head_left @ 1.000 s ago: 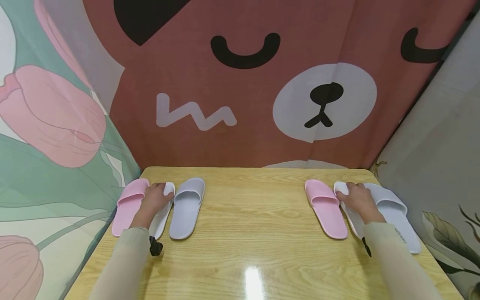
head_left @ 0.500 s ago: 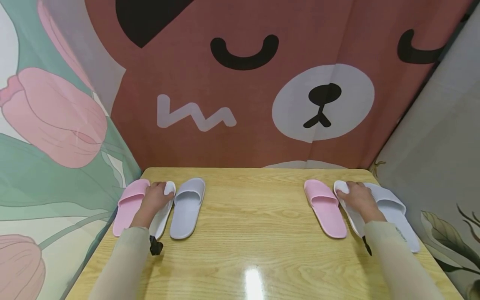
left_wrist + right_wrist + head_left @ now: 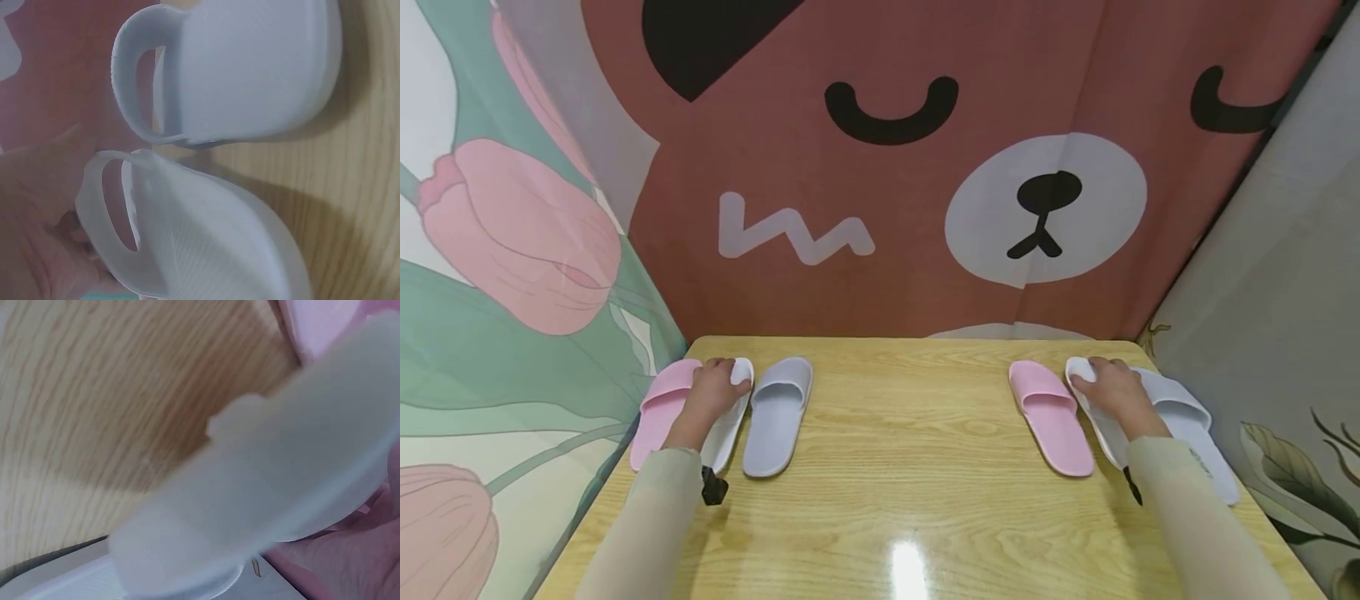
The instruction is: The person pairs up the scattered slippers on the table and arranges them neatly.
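Note:
Over a white slipper at the left side, my left hand grips the toe strap; the left wrist view shows that slipper close up, beside a light grey slipper. My right hand holds the other white slipper by its toe, thumb on the inner side. In the right wrist view this slipper is blurred and tilted off the wood. A pink slipper lies left of my left hand, partly covered by it. Another pink slipper lies just left of the right white one.
A grey slipper lies right of my left hand, and its mate is partly behind my right wrist. All stand on a glossy wooden table. A bear-print curtain closes the back, with printed cloth along both sides.
Both white slippers have risen slightly at the toe, with my hands still gripping them. The pink and grey slippers stay in place. The head view has shifted a little.

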Available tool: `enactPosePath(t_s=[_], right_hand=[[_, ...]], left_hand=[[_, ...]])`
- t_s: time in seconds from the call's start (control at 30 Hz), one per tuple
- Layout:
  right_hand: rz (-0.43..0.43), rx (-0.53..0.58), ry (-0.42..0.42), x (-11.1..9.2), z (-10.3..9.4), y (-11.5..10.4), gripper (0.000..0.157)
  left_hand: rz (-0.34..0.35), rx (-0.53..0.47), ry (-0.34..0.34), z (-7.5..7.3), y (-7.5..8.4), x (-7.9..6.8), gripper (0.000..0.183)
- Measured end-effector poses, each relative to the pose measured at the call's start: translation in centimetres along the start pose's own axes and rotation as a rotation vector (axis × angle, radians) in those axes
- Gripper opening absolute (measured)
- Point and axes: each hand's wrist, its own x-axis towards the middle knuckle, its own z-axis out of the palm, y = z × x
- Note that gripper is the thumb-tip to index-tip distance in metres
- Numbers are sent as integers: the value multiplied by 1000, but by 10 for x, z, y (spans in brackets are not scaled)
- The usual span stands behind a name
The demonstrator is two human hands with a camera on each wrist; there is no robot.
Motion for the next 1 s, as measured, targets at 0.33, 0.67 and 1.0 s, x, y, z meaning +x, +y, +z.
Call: enactPosePath(t_s=[0.33,0.67,1.0], right_hand=[[51,15,-39,0,-6,-11,78],[47,17,-50,-1,-11,-24,79],[46,15,-44,5,-14,-33,78]], left_hand=[[-40,-4,-37,-11,11,1,67],[-26,16,-15,-16,20,3,66],[-69,-13,-40,-20,36,7,68]])
